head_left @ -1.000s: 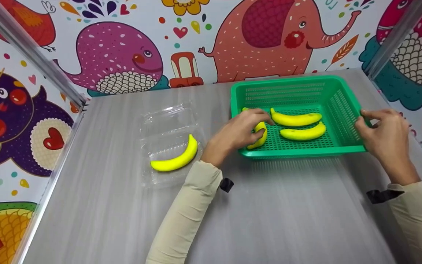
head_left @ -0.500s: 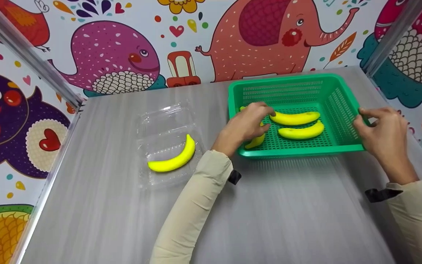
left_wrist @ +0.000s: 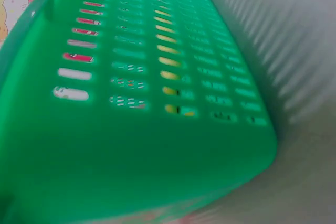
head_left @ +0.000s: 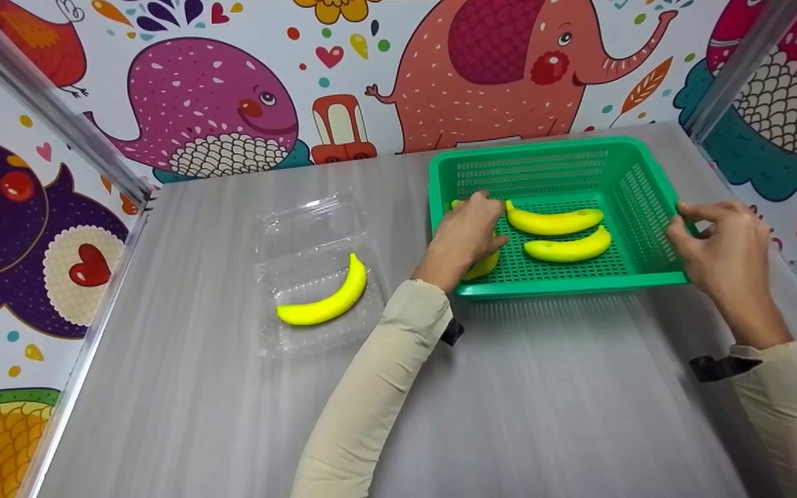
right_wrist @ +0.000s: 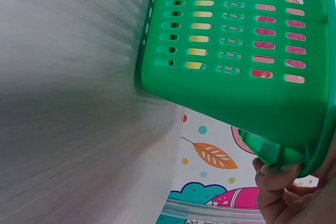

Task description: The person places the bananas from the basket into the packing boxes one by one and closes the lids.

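In the head view my left hand [head_left: 466, 232] reaches over the left front corner of the green plastic basket [head_left: 571, 282]. Its fingers bend down round the middle of a yellow banana [head_left: 483, 267], hiding most of it; only the two ends show. My right hand [head_left: 727, 249] pinches the basket's right rim between thumb and fingers, and the right wrist view shows those fingers [right_wrist: 275, 179] curled at the rim. Two more bananas, a rear one [head_left: 556, 221] and a front one [head_left: 568, 247], lie in the basket. The left wrist view holds only the basket's slotted outer wall [left_wrist: 136, 150].
Left of the basket lies a clear plastic clamshell box [head_left: 312, 221], opened flat, with one banana [head_left: 322, 301] in its near half. Everything stands on a grey wood-grain table [head_left: 184, 360]. Walls printed with cartoon animals [head_left: 212, 97] close off the back and sides.
My left hand has shifted slightly and bent its fingers down onto the left banana in the basket. My right hand has kept its hold on the rim. The head view has drifted a little.
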`<state>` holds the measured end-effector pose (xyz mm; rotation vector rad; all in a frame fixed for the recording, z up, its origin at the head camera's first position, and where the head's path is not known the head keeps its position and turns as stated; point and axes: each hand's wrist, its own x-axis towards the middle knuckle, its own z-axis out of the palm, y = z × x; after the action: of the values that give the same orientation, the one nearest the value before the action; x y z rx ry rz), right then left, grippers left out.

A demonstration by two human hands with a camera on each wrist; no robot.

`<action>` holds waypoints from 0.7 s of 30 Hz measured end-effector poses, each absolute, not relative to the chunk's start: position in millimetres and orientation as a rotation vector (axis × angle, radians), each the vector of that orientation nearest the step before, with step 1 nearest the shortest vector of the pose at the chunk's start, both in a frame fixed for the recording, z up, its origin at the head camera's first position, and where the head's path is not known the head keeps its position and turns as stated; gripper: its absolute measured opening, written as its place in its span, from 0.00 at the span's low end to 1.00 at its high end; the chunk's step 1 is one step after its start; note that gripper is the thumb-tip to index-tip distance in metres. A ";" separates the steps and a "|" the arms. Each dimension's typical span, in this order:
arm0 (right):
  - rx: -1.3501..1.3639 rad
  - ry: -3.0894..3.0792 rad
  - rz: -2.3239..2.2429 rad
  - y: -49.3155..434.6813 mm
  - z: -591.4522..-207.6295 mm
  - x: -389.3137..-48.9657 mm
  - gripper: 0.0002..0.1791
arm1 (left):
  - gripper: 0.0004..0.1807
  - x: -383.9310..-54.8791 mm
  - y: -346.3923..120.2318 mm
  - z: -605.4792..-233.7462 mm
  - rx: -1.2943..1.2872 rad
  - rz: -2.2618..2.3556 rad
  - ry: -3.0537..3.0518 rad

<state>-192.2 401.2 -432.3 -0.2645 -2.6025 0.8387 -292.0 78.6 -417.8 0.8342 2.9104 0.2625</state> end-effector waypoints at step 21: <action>-0.246 -2.592 0.835 400.2 -433.1 -191.2 0.24 | 0.35 -287.5 87.9 -428.1 0.742 -0.009 2.948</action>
<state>-191.2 400.2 -433.1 -0.2461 -2.5925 0.8346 -287.5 87.9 -428.1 0.7416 2.9476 -0.0087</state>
